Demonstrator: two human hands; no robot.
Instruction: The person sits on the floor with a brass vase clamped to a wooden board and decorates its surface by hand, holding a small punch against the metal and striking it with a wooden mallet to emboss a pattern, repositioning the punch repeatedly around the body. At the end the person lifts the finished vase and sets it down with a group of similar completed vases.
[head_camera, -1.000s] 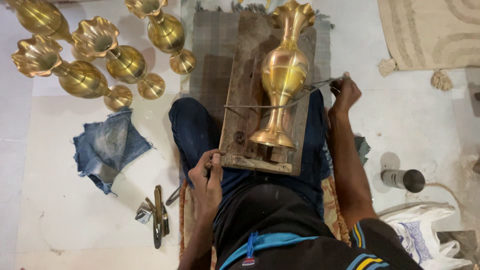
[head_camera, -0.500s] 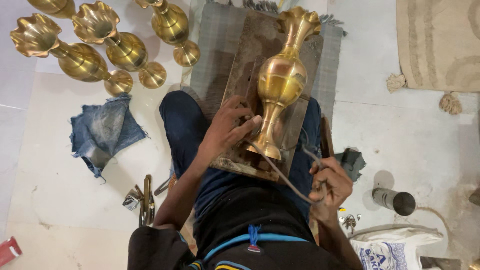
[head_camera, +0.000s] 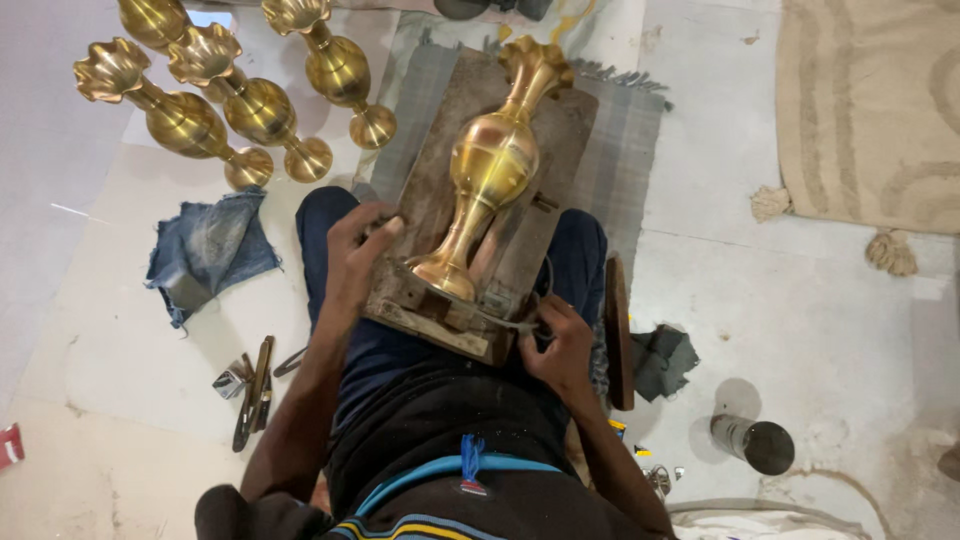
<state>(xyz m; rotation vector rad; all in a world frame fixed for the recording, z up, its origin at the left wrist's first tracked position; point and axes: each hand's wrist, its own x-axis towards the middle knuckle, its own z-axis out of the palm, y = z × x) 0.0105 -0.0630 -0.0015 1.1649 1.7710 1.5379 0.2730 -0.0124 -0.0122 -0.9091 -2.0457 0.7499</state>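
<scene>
On the lap, centre of view: a brass vase (head_camera: 492, 175) lies on a worn wooden board (head_camera: 425, 200), its flared mouth toward 12 o'clock and its round foot toward 6 o'clock.
Board: it rests across the seated person's thighs, over a grey checked cloth (head_camera: 625, 130) spread on the floor.
Left hand (head_camera: 358, 250): at 9 o'clock of the vase's foot, fingers (head_camera: 385, 225) curled over the left edge of the board, grasping it; just beside the vase's stem, though contact with the brass cannot be told.
Right hand (head_camera: 562, 345): at 5 o'clock of the foot, at the near right corner of the board, fingers clenched on a thin metal wire (head_camera: 505, 320) that runs along the board's near end.
Wooden stick (head_camera: 618, 330): dark, lying along the right thigh, just right of the right hand.
Spare vases (head_camera: 260, 110): four more brass ones lie on the floor at 10 to 11 o'clock, well apart from the board.
Denim scrap (head_camera: 205, 250): blue, on the floor at 9 o'clock, beside the left leg.
Hand tools (head_camera: 252, 385): small metal ones lie at 8 o'clock, near the left forearm.
Metal cylinder (head_camera: 752, 442): lying at 4 o'clock on the floor.
Dark rag (head_camera: 665, 360): between the stick and the cylinder.
Beige rug (head_camera: 870, 110): at 2 o'clock, tasselled edge facing the board.
</scene>
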